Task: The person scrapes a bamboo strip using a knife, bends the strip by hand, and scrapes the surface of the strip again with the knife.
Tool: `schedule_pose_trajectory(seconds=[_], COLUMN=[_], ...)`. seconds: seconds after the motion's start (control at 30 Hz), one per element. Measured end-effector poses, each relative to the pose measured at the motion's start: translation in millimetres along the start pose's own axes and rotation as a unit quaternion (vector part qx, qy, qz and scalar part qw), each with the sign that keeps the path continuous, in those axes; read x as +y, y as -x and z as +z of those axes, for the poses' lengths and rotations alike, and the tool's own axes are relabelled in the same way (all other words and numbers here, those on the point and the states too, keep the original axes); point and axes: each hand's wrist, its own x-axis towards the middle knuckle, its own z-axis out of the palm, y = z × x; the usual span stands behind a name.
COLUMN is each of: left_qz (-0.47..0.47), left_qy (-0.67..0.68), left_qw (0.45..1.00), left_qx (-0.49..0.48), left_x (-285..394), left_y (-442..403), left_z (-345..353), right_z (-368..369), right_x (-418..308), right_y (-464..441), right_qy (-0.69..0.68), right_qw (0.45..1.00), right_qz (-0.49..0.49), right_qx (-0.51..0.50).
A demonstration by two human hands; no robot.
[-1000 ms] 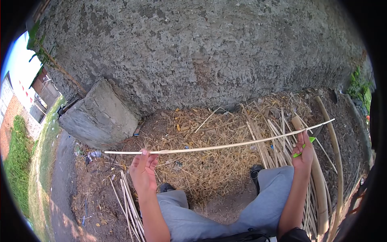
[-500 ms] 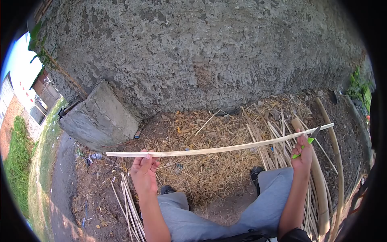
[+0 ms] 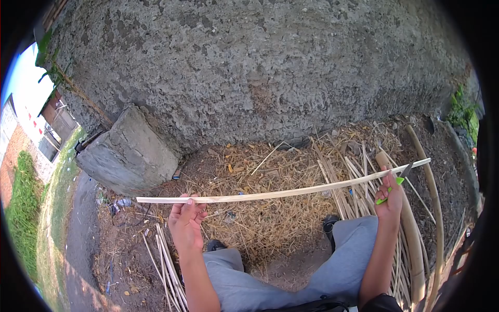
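A long, thin bamboo strip [image 3: 280, 194] stretches across the view in front of me, rising slightly to the right. My left hand [image 3: 188, 221] pinches it near its left end, thumb on top. Close to the other end, my right hand [image 3: 390, 197] steadies the strip with its fingers and also grips a knife [image 3: 399, 181] with a bright green handle. The knife's dark blade points up to the right and crosses the strip. Part of the handle is hidden in my right palm.
Bamboo strips [image 3: 165, 270] lie by my left leg, and more strips [image 3: 358, 203] on the right. Two bamboo poles [image 3: 413, 244] lie beyond them. A rough wall [image 3: 270, 78] stands ahead, with a concrete block [image 3: 132, 151] at left. Dry shavings [image 3: 265, 229] cover the ground.
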Motion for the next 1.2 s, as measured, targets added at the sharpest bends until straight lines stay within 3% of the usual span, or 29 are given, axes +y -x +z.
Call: schedule_pose_trajectory(seconds=[1.2], left_qz=[-0.019], left_qy=[0.026], left_qw=[0.999], left_qx=[-0.007], left_x=[0], left_y=[1], left_z=[2], right_z=[-6], right_x=[3], right_y=[-6], right_qy=[-0.023], right_qw=[0.999], right_qz=[0.022], right_qx=[0.013])
